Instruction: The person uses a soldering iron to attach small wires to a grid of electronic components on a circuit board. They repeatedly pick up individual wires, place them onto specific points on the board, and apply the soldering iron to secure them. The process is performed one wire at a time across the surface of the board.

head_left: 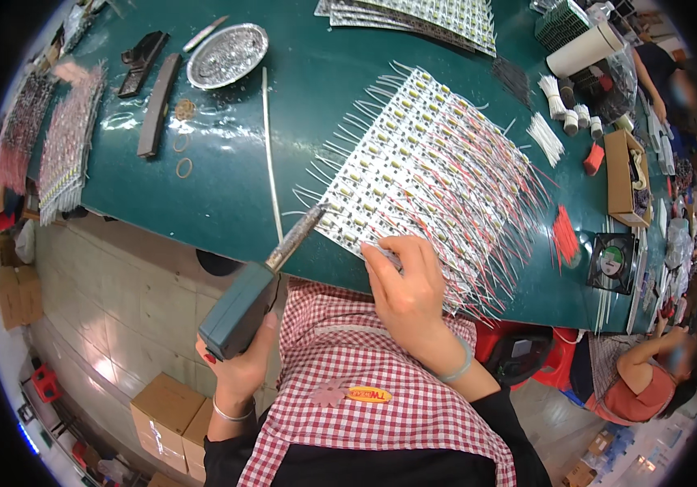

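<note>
My left hand (243,369) is closed round a dark green soldering gun (239,312). Its long metal tip reaches up and right to the near left edge of a white circuit board panel (389,154). Rows of small yellow-green components cover the panel. White wires stick out along its left side, and many red and white wires (486,187) lie across its right part. Over the panel's near edge, my right hand (409,288) is bent with thumb and fingertips drawn together at the board. Whatever they pinch is too small to make out.
A silvery round dish (228,57) stands at the back left, beside a long dark bar (159,105). One thin solder-like strand (269,154) lies left of the panel. Stacked panels (421,20), red wires (564,235) and a fan (613,262) are farther off. A person (636,377) sits at right.
</note>
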A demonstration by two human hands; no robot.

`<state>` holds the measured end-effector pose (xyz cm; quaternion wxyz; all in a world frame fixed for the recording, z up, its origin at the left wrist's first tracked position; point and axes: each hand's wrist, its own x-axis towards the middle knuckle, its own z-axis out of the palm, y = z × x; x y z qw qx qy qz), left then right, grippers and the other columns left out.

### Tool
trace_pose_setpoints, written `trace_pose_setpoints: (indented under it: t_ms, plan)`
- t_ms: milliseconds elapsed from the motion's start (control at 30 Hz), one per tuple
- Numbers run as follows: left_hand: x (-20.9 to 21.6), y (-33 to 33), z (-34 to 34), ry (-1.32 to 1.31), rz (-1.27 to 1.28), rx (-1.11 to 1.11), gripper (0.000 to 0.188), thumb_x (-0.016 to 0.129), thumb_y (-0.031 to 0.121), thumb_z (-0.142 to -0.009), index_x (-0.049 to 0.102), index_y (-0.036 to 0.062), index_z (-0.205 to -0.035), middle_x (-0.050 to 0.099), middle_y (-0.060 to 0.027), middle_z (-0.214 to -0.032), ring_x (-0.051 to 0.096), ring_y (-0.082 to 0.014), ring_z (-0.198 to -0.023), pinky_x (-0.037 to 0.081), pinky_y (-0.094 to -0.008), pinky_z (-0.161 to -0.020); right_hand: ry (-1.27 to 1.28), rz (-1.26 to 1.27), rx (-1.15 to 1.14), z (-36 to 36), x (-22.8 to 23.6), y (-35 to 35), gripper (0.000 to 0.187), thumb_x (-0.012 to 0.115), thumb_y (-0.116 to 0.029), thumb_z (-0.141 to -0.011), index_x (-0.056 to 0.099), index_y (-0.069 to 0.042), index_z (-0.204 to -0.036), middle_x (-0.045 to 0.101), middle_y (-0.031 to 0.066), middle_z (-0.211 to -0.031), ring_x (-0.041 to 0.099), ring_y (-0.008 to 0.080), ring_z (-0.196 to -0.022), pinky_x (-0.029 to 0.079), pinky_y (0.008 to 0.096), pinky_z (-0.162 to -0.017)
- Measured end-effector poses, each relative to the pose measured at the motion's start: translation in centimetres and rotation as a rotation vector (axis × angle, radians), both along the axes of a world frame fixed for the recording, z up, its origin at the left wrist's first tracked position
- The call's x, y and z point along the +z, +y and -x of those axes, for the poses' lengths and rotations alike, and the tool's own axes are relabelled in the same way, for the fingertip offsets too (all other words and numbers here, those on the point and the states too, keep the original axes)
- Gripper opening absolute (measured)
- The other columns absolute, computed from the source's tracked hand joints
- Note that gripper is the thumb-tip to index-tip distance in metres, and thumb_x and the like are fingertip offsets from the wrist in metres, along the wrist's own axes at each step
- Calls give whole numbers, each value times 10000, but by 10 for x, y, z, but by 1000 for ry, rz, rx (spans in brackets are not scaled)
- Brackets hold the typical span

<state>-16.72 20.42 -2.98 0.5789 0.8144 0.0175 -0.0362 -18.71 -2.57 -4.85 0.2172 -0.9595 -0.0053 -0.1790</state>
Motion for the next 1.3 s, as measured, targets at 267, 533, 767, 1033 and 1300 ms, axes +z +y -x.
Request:
trace_pose_setpoints:
  t_ms: [267,533,767,1033,1300]
  plan:
    - [7,-11,-94,-214,98,257,257,804,30,-764,669,-30,-973,683,-39,-905,615,-107,-783,493,-262,-734,208,106,67,15,-2,-22,474,689,-179,-832,592,-155,-1296,498,133,-1406,441,367,-1298,321,494,-1091]
    - [83,-16,-165,-741,36,462,189,758,37,-816,688,-26,-980,682,-40,-868,562,-101,-637,468,-267,-585,73,72,100,5,-11,-21,418,568,-20,-832,617,-70,-1244,518,159,-1379,452,390,-1288,381,526,-1065]
    - [-1,-2,-189,-457,-159,364,151,733,22,-797,659,-54,-905,664,-69,-799,572,-102,-607,453,-270,-539,127,-29,176,3,-1,-21,491,667,-129,-810,578,-76,-1291,455,163,-1440,403,382,-1336,343,531,-1097]
    - [26,-49,-137,-258,304,298,276,694,-60,-777,624,-78,-1043,660,-116,-902,532,-102,-522,369,-203,-414,263,56,362,19,-1,-57,577,646,-256,-853,490,-99,-1385,395,88,-1512,341,312,-1408,275,518,-1143]
    - [30,-86,-101,-163,443,256,315,673,-68,-772,608,-91,-1079,660,-159,-962,517,-104,-521,358,-206,-408,229,42,415,16,-11,-61,547,476,-164,-906,413,-48,-1437,330,134,-1546,272,321,-1444,236,503,-1167]
